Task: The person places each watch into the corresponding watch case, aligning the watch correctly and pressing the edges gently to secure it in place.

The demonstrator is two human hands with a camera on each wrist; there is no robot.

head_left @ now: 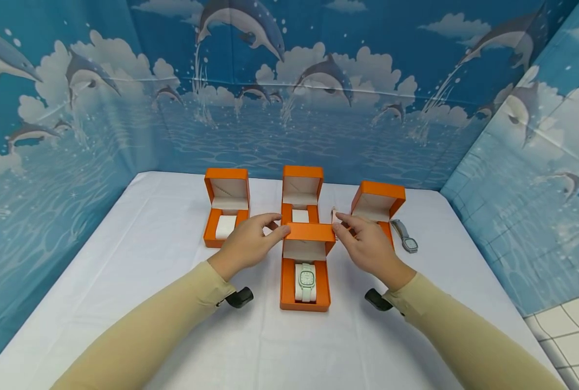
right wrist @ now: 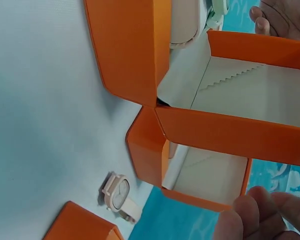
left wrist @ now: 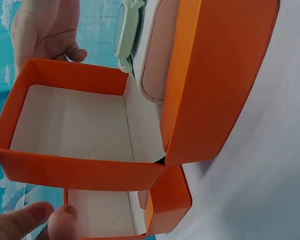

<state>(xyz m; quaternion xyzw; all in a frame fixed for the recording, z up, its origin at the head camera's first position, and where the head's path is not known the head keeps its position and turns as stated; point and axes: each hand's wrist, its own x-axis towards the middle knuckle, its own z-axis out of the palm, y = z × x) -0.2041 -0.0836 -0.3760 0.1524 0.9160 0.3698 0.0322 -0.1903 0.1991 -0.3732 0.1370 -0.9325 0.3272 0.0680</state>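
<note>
An orange watch box [head_left: 287, 287] stands upright in the middle, its lid [head_left: 310, 232] raised. Inside it, a mint-green watch [head_left: 307, 278] is wrapped round a white cushion. At the lid's left corner is my left hand [head_left: 247, 241], thumb touching the top edge and fingers loosely bent behind. My right hand [head_left: 371, 248] is at the lid's right corner with its fingers loosely bent too. Neither hand curls round the box. Close by the right fingertips lies a pale pink watch [right wrist: 121, 193], partly hidden in the head view.
Behind stand a left orange box [head_left: 212, 227], a middle box [head_left: 303, 171] and a right box [head_left: 384, 188], all with raised lids. White cushions show in the left and middle ones. A grey watch [head_left: 407, 239] lies beside the right box. A dolphin-print curtain [head_left: 289, 135] borders the white table [head_left: 172, 346].
</note>
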